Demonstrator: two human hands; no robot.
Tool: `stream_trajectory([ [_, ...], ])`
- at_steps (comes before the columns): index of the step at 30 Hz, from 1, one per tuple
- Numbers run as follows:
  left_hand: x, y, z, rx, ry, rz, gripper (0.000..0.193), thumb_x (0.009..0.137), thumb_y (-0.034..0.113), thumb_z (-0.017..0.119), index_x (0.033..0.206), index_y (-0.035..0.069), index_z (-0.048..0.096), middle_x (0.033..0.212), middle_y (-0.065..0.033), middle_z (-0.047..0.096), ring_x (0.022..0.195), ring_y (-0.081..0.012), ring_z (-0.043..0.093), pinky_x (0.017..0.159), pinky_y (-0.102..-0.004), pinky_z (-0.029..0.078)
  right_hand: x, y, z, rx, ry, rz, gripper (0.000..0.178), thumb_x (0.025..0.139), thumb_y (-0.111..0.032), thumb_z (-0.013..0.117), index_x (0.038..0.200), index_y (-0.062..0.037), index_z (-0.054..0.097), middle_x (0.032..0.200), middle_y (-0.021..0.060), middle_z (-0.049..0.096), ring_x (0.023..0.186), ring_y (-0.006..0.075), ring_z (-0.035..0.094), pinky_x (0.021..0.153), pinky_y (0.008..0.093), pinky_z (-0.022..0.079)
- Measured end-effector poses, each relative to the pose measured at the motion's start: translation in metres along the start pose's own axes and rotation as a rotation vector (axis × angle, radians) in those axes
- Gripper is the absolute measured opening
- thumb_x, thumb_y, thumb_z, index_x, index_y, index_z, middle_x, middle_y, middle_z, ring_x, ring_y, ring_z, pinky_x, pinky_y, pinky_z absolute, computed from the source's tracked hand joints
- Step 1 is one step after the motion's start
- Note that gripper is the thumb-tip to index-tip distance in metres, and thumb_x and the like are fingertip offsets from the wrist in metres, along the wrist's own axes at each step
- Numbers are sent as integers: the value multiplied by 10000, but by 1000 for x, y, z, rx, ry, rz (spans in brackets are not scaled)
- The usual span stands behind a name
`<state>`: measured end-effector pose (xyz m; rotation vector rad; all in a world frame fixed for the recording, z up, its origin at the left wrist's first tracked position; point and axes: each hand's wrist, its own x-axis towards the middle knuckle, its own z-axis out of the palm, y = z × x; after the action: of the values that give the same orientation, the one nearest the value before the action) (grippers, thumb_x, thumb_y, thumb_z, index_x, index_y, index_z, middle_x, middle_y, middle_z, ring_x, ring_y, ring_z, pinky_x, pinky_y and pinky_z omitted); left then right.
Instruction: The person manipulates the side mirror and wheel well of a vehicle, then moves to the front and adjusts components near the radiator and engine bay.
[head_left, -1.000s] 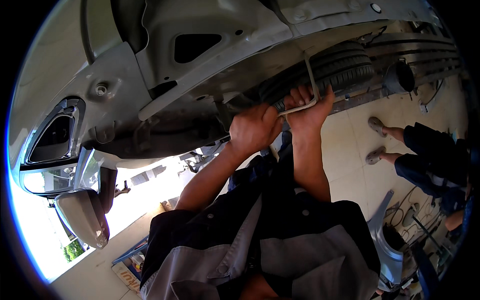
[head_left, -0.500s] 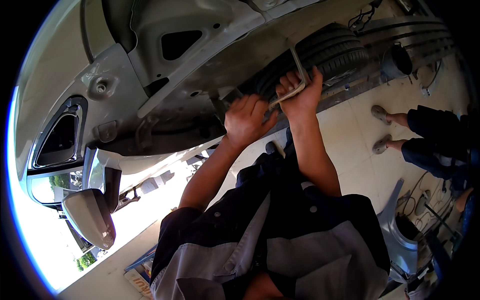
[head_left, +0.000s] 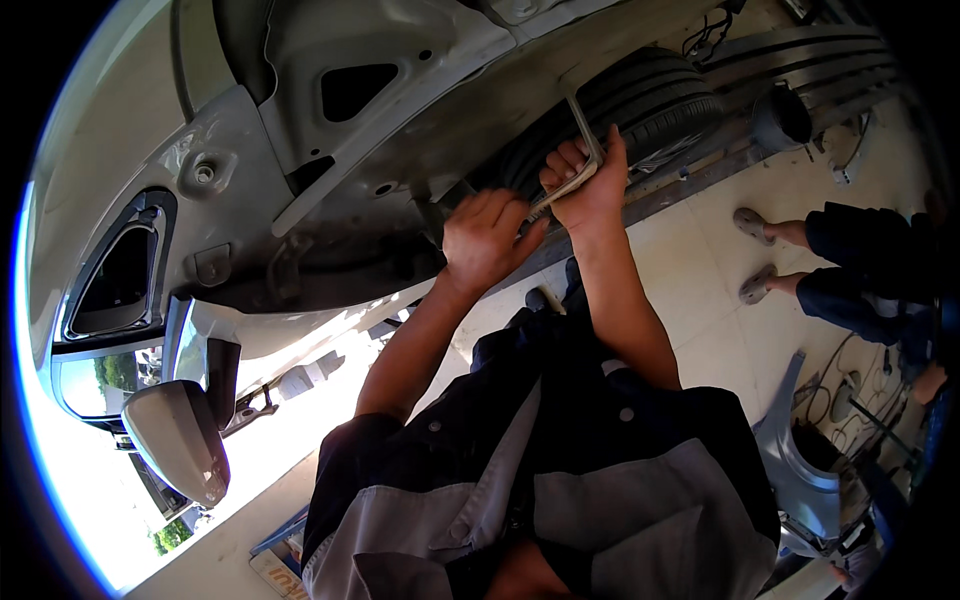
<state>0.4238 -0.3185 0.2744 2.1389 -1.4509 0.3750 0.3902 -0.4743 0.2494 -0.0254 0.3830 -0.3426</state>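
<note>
Gripping the bent bar (head_left: 584,125) near its bend w/ your R hand (head_left: 590,190), fingers curled; lower leg slants down-left twd your half-curled L hand (head_left: 483,238), hold unclear.

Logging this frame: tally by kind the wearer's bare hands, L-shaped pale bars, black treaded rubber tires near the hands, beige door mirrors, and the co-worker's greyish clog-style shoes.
Bare left hand and bare right hand: 2
L-shaped pale bar: 1
Black treaded rubber tire: 1
Beige door mirror: 1
Greyish clog-style shoes: 2
Total: 7
</note>
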Motion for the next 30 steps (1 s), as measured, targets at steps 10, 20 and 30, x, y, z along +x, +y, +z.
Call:
stream_trajectory([
  [10,9,10,-6,-51,-100,-223,221,834,285,621,825,76,551,819,-84,595,689,-283,610,543,-388,477,-9,-1,-3,-69,-22,-55,395,927,-450,401,747,-101,446,636,6,338,612,134,334,551,279,282],
  [20,34,16,-6,-142,-291,-378,311,941,367,447,1037,144,641,833,-98,640,717,-328,625,571,-430,480,-23,9,-23,-320,-214,-216,288,895,-299,626,1049,-68,548,869,32,569,844,139,535,751,292,429],
  [30,35,12,-8,-245,-264,-332,312,912,368,466,1045,172,669,802,-67,637,707,-268,633,586,-383,495,-31,7,-43,-570,-304,-346,369,886,-248,648,1180,-71,512,1064,9,568,948,101,535,887,268,444],
])
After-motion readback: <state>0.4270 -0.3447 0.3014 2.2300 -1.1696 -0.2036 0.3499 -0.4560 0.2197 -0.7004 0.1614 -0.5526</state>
